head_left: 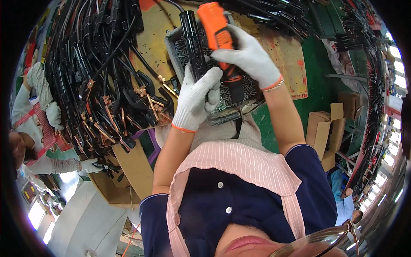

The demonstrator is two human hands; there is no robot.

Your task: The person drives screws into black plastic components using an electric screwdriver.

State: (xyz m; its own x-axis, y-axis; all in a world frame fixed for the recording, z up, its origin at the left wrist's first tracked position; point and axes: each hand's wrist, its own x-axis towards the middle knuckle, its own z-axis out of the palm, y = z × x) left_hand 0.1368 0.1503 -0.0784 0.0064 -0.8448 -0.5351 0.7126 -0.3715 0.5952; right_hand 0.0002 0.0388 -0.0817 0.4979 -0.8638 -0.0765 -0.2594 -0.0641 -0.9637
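Screws [250, 88] fill a grey tray [171, 51] on the yellow, paint-stained table [295, 79], and the wearer's two hands, in white knit gloves with orange cuffs, are above it. The left hand [199, 94] has its grip closed around the lower part of a black tubular handle [191, 36], whose other end points toward the top of the view; the end inside the glove is hidden. Just beside it, the right hand [248, 55] has its grip wrapped around an orange-and-black power screwdriver [213, 25], over the tray, with the black nose and thin bit aimed back toward the wearer's pink striped apron [244, 158]. On the left of the table lies a thick heap of black cables [107, 47], many ending in copper fittings [150, 107]. Farther left, a co-worker's gloved hand [90, 165] holds small black parts at an open cardboard box [132, 165]. On the right, another cardboard box [319, 132] stands open, its flaps raised, near the green floor [270, 130]
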